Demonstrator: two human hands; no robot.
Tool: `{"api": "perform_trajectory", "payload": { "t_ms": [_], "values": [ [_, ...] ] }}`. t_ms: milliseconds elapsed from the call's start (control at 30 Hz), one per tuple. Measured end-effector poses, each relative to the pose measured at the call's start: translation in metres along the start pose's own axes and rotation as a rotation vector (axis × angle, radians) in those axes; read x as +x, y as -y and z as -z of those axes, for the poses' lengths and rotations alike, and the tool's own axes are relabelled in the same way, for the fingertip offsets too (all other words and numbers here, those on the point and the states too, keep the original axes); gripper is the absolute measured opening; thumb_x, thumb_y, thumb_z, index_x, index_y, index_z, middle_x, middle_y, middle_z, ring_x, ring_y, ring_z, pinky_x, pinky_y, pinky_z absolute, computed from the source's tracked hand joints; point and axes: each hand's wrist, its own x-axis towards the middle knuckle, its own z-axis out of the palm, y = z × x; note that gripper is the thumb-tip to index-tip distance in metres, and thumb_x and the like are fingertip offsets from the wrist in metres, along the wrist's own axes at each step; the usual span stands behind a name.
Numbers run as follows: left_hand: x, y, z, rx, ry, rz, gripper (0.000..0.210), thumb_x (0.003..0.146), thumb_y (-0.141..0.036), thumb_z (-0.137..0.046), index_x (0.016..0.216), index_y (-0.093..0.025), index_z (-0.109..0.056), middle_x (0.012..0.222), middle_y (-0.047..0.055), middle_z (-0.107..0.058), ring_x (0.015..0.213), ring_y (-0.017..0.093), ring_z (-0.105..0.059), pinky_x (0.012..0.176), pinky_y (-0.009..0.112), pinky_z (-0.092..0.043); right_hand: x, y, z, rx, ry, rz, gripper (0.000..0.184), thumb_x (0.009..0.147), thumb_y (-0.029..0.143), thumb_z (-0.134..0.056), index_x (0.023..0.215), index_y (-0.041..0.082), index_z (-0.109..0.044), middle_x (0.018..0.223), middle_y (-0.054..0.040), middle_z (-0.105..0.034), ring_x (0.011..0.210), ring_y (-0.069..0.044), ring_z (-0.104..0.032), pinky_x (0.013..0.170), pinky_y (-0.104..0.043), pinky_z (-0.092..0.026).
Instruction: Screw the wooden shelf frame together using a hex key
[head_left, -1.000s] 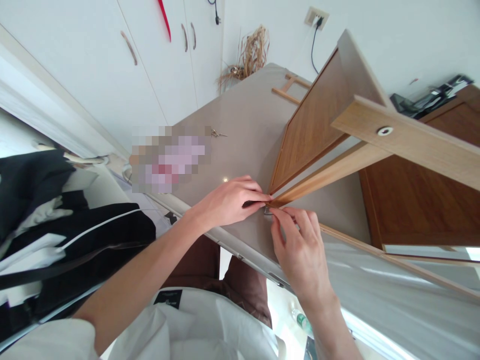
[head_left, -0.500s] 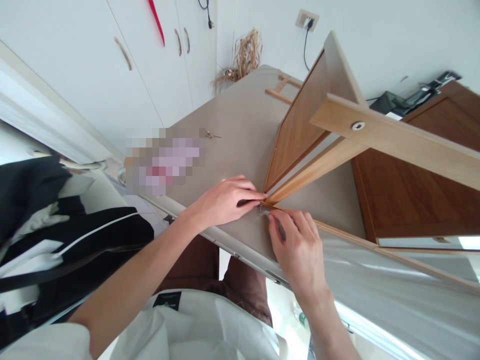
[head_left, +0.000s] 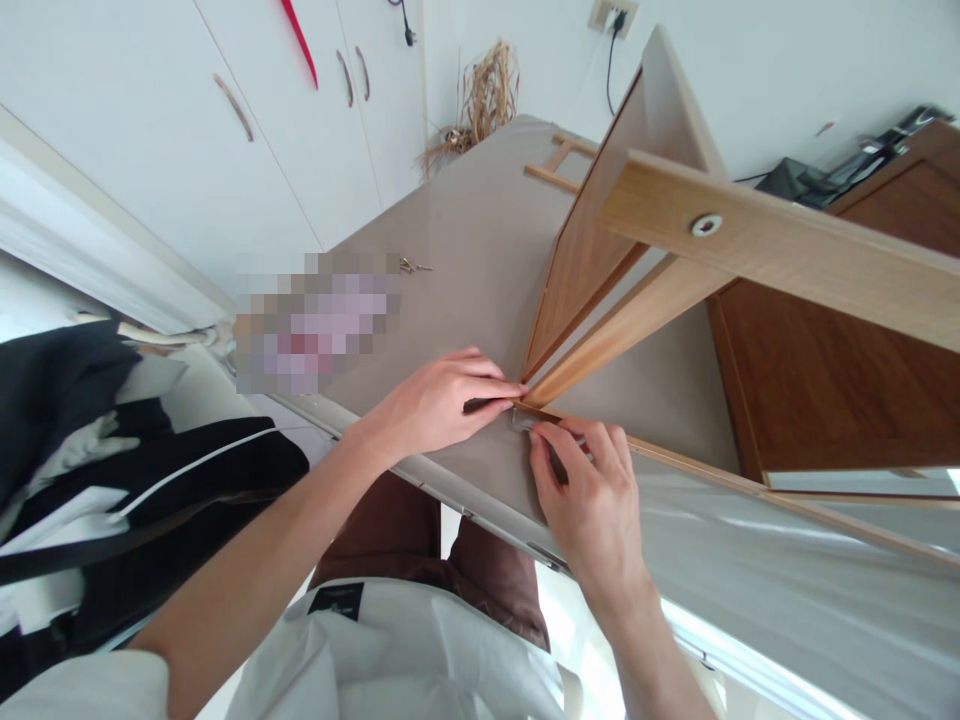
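A wooden frame (head_left: 630, 315) with a brown panel (head_left: 592, 240) stands tilted on the table, its lower corner between my hands. My left hand (head_left: 442, 400) pinches that corner, thumb and fingertips pressed at the joint of the wooden pieces. Just right of it, my right hand (head_left: 589, 480) is closed around a small bent silver hex key (head_left: 521, 419). The bent end of the key lies against the near side of the corner; its very tip is hidden. A wooden rail (head_left: 690, 462) runs off to the right from the joint.
Several screws (head_left: 411, 266) lie on the grey-brown table (head_left: 465, 240), near a blurred-out package (head_left: 322, 320). A small wooden frame piece (head_left: 551, 178) rests at the back. Another brown panel (head_left: 847, 380) leans on the right. Dark clothes (head_left: 187, 480) are piled at left.
The camera view has shifted slightly, so the frame appears a little further left and higher. Both hands keep their places at the corner; the right fingers have turned slightly around the hex key.
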Motion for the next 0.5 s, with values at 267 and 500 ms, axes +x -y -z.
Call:
{"api": "perform_trajectory", "payload": {
  "t_ms": [267,500],
  "values": [
    [0.0004,-0.0003,-0.0004,0.003,0.004,0.007,0.024,0.099,-0.025,-0.057,0.115,-0.023,-0.075,0.1,0.005,-0.074,0.097,0.017,-0.064,0.089,0.031,-0.054,-0.0018,-0.0011,-0.002,0.019,0.043,-0.016,0.014,0.095,0.016,-0.059,0.101,0.02,-0.07,0.095,-0.0069,-0.065,0.088,-0.02,-0.055,0.086,-0.036,-0.049],
    [-0.0005,0.0019,-0.0009,0.002,-0.006,-0.013,0.025,0.1,-0.025,-0.056,0.117,-0.023,-0.074,0.099,0.005,-0.074,0.097,0.018,-0.064,0.088,0.032,-0.054,-0.0005,-0.0023,-0.0011,0.072,0.062,-0.012,0.014,0.097,0.016,-0.056,0.103,0.02,-0.068,0.097,-0.0059,-0.068,0.091,-0.019,-0.059,0.086,-0.035,-0.049]
  ]
}}
